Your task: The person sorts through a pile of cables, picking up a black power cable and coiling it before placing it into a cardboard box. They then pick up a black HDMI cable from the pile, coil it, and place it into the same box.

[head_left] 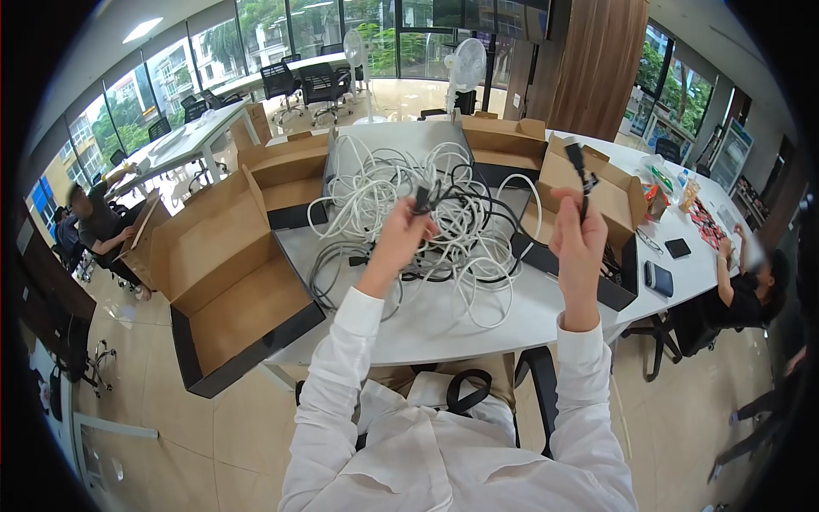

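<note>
A large tangle of white and grey cables [392,171] with some black ones is heaped on the white table [409,341] in front of me. Over the front of that heap, my left hand [399,243] is closed on a black cable, whose black connector [421,201] sticks up past the fingers. My right hand [580,243] is raised to the right of the heap, its fingers pinched round a short black cable [586,183]. A dark plug end [574,155] points up above that hand. Black cable strands run through the pile between the two hands.
Open cardboard boxes flank the heap: a big one [247,320] front left, one [290,179] behind it, another [508,147] at the back right, and one [630,256] beneath my right hand. A wallet [658,278] and phone [677,248] lie rightward. People sit at both sides.
</note>
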### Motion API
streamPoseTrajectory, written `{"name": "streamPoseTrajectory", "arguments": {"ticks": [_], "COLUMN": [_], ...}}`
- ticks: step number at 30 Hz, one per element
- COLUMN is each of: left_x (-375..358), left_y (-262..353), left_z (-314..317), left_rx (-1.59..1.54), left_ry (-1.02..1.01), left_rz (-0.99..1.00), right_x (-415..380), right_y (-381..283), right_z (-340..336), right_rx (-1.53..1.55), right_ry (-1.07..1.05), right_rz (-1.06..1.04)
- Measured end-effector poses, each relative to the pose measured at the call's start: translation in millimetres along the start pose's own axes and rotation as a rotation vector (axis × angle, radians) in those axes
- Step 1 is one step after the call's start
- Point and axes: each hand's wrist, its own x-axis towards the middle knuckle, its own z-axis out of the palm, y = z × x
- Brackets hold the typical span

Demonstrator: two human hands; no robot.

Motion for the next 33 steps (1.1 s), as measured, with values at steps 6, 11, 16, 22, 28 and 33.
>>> {"name": "streamPoseTrajectory", "arguments": {"ticks": [6, 11, 16, 22, 28, 33], "left_x": [25, 33, 31, 16, -10, -28], "left_y": [65, 103, 129, 144, 132, 130], "left_z": [-24, -28, -51, -47, -63, -68], "left_rx": [-0.341, -0.683, -0.950, -0.805, -0.725, -0.372], "left_ry": [0.263, 0.128, -0.153, 0.068, 0.108, -0.047], "left_rz": [0.039, 0.240, 0.352, 0.252, 0.150, 0.004], "right_x": [8, 17, 38, 25, 32, 43], "right_y": [52, 67, 104, 66, 80, 71], "right_z": [-7, 5, 14, 37, 12, -18], "right_rx": [-0.210, -0.083, 0.170, 0.329, 0.443, 0.566], "right_ry": [-0.126, -0.262, -0.275, -0.373, 0.073, 0.366], "right_rz": [0.106, 0.317, 0.328, 0.436, 0.337, 0.104]}}
